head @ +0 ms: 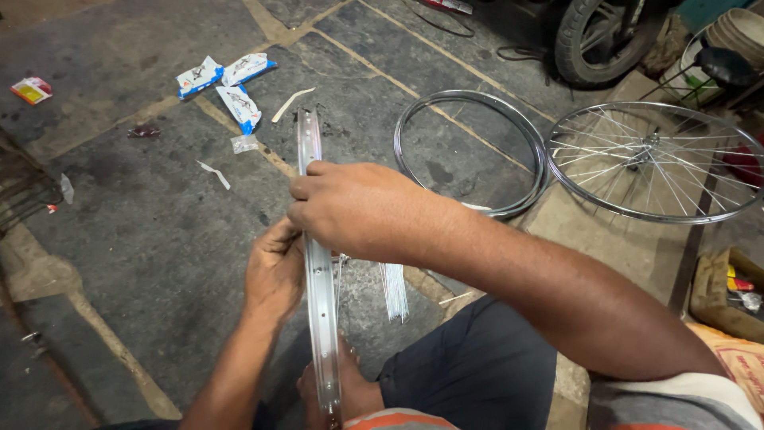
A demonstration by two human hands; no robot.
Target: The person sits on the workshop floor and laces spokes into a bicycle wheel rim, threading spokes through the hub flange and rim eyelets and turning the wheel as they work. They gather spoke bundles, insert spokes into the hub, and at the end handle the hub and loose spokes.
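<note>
Three white-and-blue packets (pixel 227 84) lie torn on the stone floor (pixel 159 231), top centre; a small red-and-yellow box (pixel 32 90) sits far left. Upright bare wheel rim (pixel 317 271) stands edge-on before the person, base by a foot. Right hand (pixel 358 209) wraps closed over the rim's upper part; left hand (pixel 274 271) pinches it from the left side. Loose spokes (pixel 393 291) just behind. Second bare rim (pixel 471 151) and spoked wheel (pixel 656 159) lie flat, right.

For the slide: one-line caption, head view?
Both hands, left hand and right hand, grip an upright bare wheel rim; spoked wheel lies nearby.
</note>
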